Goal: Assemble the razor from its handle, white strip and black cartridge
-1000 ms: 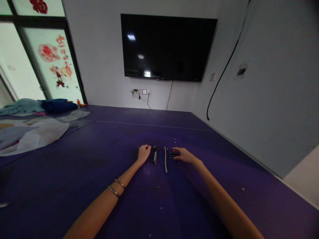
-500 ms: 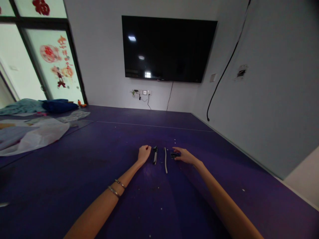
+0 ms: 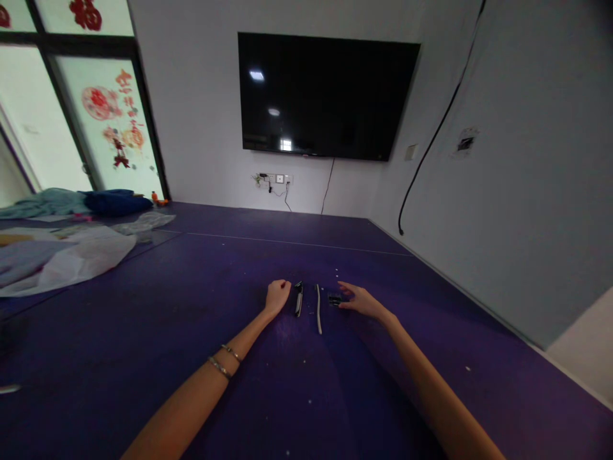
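My left hand (image 3: 278,296) rests on the purple surface, closed in a fist, with nothing showing in it. Just right of that fist lies a slim black-and-silver tool (image 3: 299,300), whose kind I cannot make out. A short, pale grey piece of cable or tube (image 3: 318,310) lies lengthwise between the hands. My right hand (image 3: 360,300) is open, thumb and fingers apart, beside a small flat dark piece (image 3: 334,299). The thumb is close to that piece's right side; whether it touches is unclear.
A purple surface (image 3: 268,396) with small white specks spreads around my arms. Crumpled plastic sheeting (image 3: 96,259) and a dark blue cloth bundle (image 3: 117,202) lie at left. A black cable (image 3: 433,137) hangs by the right wall. A television (image 3: 325,96) is on the far wall.
My right hand has drawn slightly to the right, its fingers moving off the small dark piece and uncovering more of it. My left hand stays in place.
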`<state>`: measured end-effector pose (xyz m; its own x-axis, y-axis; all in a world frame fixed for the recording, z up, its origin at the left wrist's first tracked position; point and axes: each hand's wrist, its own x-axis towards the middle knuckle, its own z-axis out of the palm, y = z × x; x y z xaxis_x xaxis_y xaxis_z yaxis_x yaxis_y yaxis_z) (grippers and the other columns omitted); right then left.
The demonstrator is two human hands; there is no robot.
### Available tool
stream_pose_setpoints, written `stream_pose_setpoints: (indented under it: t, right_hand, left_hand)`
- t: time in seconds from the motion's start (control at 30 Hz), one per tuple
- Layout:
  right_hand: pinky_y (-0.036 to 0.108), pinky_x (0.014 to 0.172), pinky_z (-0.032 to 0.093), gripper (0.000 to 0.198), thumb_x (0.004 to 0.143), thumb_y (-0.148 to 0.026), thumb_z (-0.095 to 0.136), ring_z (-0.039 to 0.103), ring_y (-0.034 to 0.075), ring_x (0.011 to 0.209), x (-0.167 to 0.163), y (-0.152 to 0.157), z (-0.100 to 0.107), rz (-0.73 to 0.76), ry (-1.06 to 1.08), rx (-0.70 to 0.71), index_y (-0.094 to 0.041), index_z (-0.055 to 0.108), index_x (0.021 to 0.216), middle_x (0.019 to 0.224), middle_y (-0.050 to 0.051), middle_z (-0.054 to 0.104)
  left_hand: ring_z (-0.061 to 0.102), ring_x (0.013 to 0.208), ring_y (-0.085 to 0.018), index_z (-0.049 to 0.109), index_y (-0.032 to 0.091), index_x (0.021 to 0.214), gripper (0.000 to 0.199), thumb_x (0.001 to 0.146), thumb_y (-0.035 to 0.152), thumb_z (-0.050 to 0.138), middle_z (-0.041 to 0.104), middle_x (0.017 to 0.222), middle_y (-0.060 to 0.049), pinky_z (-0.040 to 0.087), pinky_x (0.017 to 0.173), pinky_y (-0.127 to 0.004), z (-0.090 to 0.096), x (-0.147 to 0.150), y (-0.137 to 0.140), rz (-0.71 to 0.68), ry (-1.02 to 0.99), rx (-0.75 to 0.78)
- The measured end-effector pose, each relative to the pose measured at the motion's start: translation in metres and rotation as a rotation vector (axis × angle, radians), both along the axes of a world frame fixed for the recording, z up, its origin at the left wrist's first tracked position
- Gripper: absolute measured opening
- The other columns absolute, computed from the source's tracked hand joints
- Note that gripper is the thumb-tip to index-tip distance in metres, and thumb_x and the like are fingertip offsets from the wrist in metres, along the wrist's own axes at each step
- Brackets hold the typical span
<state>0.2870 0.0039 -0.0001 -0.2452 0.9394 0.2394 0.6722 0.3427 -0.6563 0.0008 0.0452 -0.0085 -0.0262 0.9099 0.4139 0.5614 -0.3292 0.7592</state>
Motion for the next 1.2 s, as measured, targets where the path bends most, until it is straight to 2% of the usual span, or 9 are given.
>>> stream_pose_setpoints:
  t: [0.1, 0.27, 0.5, 0.6, 0.67, 0.73, 0.87, 1.03, 1.2]
  right_hand:
    - [0.039, 0.089, 0.046, 0.051, 0.073, -0.025, 0.060, 0.057, 0.024, 0.106, 0.014, -0.005, -0.007, -0.078, 0.016, 0.068, -0.020, 0.051, 0.124, 0.116, 0.010, 0.060]
    - [0.042, 0.101, 0.036, 0.037, 0.079, -0.019, 0.047, 0.052, 0.025, 0.113, 0.030, -0.018, -0.023, -0.270, -0.178, 0.205, -0.018, 0.060, 0.114, 0.117, 0.011, 0.060]
    - [0.038, 0.101, 0.037, 0.035, 0.081, -0.018, 0.041, 0.050, 0.023, 0.115, 0.023, -0.027, -0.032, -0.322, -0.322, 0.259, -0.013, 0.063, 0.108, 0.118, 0.013, 0.059]
    - [0.038, 0.100, 0.038, 0.036, 0.081, -0.017, 0.040, 0.051, 0.022, 0.115, 0.021, -0.029, -0.029, -0.328, -0.333, 0.258, -0.012, 0.063, 0.109, 0.119, 0.013, 0.059]
    - [0.038, 0.100, 0.038, 0.036, 0.081, -0.016, 0.040, 0.051, 0.023, 0.115, 0.020, -0.030, -0.027, -0.331, -0.316, 0.262, -0.013, 0.063, 0.108, 0.118, 0.013, 0.059]
    - [0.038, 0.099, 0.038, 0.036, 0.081, -0.016, 0.041, 0.051, 0.023, 0.114, 0.019, -0.030, -0.027, -0.333, -0.311, 0.267, -0.013, 0.064, 0.108, 0.118, 0.013, 0.059]
    - [0.037, 0.099, 0.038, 0.036, 0.081, -0.015, 0.041, 0.051, 0.023, 0.114, 0.018, -0.031, -0.027, -0.343, -0.331, 0.266, -0.014, 0.064, 0.108, 0.118, 0.012, 0.060]
    - [0.034, 0.100, 0.037, 0.038, 0.082, -0.016, 0.038, 0.051, 0.022, 0.114, 0.016, -0.032, -0.026, -0.356, -0.368, 0.241, -0.006, 0.062, 0.111, 0.120, 0.016, 0.057]
    - [0.033, 0.101, 0.035, 0.040, 0.083, -0.016, 0.037, 0.049, 0.022, 0.116, 0.015, -0.034, -0.025, -0.353, -0.386, 0.235, -0.005, 0.060, 0.113, 0.121, 0.016, 0.056]
  left_hand:
    - [0.036, 0.050, -0.010, 0.039, 0.017, 0.045, 0.029, 0.073, 0.026, 0.041, 0.036, 0.045, 0.004, 0.021, 0.051, -0.024, 0.000, 0.000, 0.001, -0.007, -0.018, -0.015]
    - [0.039, 0.049, -0.010, 0.043, 0.017, 0.046, 0.028, 0.072, 0.027, 0.041, 0.040, 0.045, 0.004, 0.024, 0.049, -0.022, 0.000, -0.001, 0.002, -0.032, -0.071, -0.055]
    - [0.041, 0.043, -0.010, 0.049, 0.017, 0.061, 0.029, 0.077, 0.036, 0.036, 0.042, 0.047, 0.005, 0.032, 0.045, -0.020, 0.004, -0.010, 0.003, -0.172, -0.155, -0.099]
    - [0.049, 0.052, -0.011, 0.052, 0.017, 0.072, 0.024, 0.077, 0.036, 0.039, 0.050, 0.057, 0.003, 0.037, 0.050, -0.020, 0.008, -0.028, 0.008, -0.214, -0.145, -0.066]
    - [0.053, 0.064, -0.012, 0.053, 0.017, 0.073, 0.019, 0.076, 0.033, 0.043, 0.056, 0.067, 0.001, 0.042, 0.060, -0.022, 0.011, -0.045, 0.013, -0.212, -0.115, -0.027]
    - [0.055, 0.076, -0.014, 0.055, 0.017, 0.079, 0.018, 0.077, 0.030, 0.044, 0.059, 0.077, -0.002, 0.042, 0.073, -0.025, 0.012, -0.061, 0.016, -0.209, 0.002, 0.031]
    - [0.056, 0.094, -0.018, 0.056, 0.016, 0.099, 0.027, 0.082, 0.028, 0.039, 0.062, 0.097, -0.008, 0.040, 0.086, -0.031, 0.008, -0.083, 0.017, -0.176, 0.314, 0.027]
    - [0.048, 0.114, -0.024, 0.050, 0.010, 0.117, 0.040, 0.085, 0.031, 0.037, 0.055, 0.119, -0.015, 0.035, 0.096, -0.036, -0.001, -0.087, 0.014, -0.144, 0.573, 0.047]
    - [0.037, 0.127, -0.024, 0.053, 0.010, 0.118, 0.042, 0.086, 0.030, 0.034, 0.049, 0.129, -0.014, 0.026, 0.105, -0.037, -0.005, -0.088, 0.012, -0.175, 0.726, 0.037]
